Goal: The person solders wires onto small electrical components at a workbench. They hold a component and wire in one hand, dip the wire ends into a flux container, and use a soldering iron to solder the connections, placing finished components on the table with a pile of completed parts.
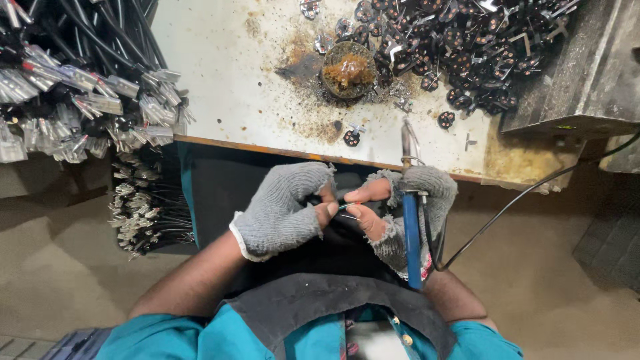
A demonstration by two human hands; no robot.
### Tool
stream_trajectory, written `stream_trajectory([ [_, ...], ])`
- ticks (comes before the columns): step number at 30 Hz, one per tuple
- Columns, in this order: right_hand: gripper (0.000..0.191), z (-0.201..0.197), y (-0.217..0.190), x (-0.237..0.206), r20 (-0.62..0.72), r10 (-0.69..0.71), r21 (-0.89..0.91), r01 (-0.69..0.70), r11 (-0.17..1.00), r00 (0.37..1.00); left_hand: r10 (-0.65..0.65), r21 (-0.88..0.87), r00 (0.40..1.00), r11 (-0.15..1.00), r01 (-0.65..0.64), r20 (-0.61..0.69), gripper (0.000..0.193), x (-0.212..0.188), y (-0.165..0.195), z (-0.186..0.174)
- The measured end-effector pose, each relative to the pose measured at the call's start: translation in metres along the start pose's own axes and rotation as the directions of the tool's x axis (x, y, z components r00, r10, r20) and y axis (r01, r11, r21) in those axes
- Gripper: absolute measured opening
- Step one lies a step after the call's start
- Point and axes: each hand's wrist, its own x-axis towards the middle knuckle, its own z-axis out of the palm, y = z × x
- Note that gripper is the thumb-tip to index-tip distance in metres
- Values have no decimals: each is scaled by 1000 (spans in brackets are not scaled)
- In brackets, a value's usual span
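Note:
Both hands wear grey fingerless knit gloves and meet over my lap, just below the table's front edge. My left hand (285,210) pinches the end of a thin wire (348,206) between thumb and fingertips. My right hand (400,212) pinches the same wire from the other side. It also clamps a blue-handled soldering iron (411,230) against its palm; the iron's metal tip (405,141) points up over the table edge. A black cord (527,193) runs from the iron off to the right.
A stained white table (220,73) carries a round tin of brown flux (349,69) and a heap of small black round connector parts (460,47). Bundles of black wires with clear-sleeved terminals (87,100) hang at the left. A grey metal block (573,73) sits at the right.

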Motion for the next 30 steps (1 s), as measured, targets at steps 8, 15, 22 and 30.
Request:
stream_trajectory([
  [8, 39, -3, -17, 18, 43, -56, 108, 51, 993, 998, 89, 295, 900, 927, -231, 426, 35, 18, -6, -31],
  [15, 19, -4, 12, 8, -22, 97, 307, -86, 948, 995, 83, -213, 917, 977, 2, 391, 49, 17, -13, -9],
  [22, 15, -1, 35, 11, -94, 29, 202, -10, 979, 995, -2, 266, 1000, 964, 4, -8, 18, 16, -6, 4],
  [30, 9, 3, 28, 15, -128, 122, 99, -110, 989, 984, 86, 470, 979, 883, 10, -184, 16, 23, -11, 13],
])
